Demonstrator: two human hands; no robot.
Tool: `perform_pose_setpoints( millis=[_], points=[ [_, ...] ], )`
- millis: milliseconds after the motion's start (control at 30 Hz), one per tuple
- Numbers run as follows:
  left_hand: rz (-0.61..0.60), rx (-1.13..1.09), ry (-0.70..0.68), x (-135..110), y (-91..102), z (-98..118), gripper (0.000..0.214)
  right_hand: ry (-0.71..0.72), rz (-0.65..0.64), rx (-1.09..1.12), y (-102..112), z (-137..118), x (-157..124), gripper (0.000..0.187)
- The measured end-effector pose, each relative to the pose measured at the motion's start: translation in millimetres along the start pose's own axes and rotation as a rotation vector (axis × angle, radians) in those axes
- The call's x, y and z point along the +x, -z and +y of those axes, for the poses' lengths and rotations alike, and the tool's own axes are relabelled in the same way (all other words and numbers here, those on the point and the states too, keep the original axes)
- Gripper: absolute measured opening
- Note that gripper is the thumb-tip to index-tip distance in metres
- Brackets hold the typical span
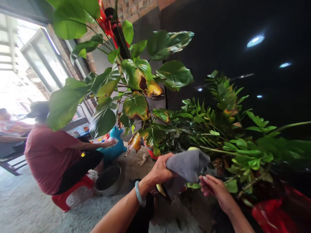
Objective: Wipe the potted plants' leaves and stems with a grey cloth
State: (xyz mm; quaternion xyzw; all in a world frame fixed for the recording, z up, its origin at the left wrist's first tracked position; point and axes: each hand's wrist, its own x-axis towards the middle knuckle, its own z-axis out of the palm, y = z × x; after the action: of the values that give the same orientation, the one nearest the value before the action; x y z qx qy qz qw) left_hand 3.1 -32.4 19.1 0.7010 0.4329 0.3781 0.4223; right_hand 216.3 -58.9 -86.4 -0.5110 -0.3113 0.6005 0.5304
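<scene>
Our left hand [159, 170], with a pale jade bangle [139, 194] on its wrist, is closed firmly around a grey cloth [187, 165], and this cloth is folded over a yellowing leaf [193, 149] near a red plant pot [150, 153]. Our right hand [215, 191] is half closed just beside the cloth — we cannot tell if it grips anything. We think soft, even pressure suits best here — such a leaf can tear easily.
</scene>
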Motion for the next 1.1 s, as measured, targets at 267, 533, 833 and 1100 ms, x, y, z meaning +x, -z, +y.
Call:
perform_pose_setpoints(
  millis=[267, 533, 833, 1100],
  points=[
    [0.087, 0.067, 0.141, -3, -2.4, -20, 0.026, -0.019, 0.017, -0.042, 2, -1, 3, 0.039],
    [0.138, -0.04, -0.01, 2, 9.6, 3, 0.03, -0.019, 0.025, -0.039, 0, -3, -3, 0.036],
    [-0.003, 0.122, 0.165, 1, -7.6, -30, 0.031, 0.002, 0.042, -0.076, 5, -6, 0, 0.036],
    [0.225, -0.037, -0.058, 34, 0.9, 9, 0.031, 0.033, 0.053, -0.042, -1, -5, 1, 0.035]
  ],
)
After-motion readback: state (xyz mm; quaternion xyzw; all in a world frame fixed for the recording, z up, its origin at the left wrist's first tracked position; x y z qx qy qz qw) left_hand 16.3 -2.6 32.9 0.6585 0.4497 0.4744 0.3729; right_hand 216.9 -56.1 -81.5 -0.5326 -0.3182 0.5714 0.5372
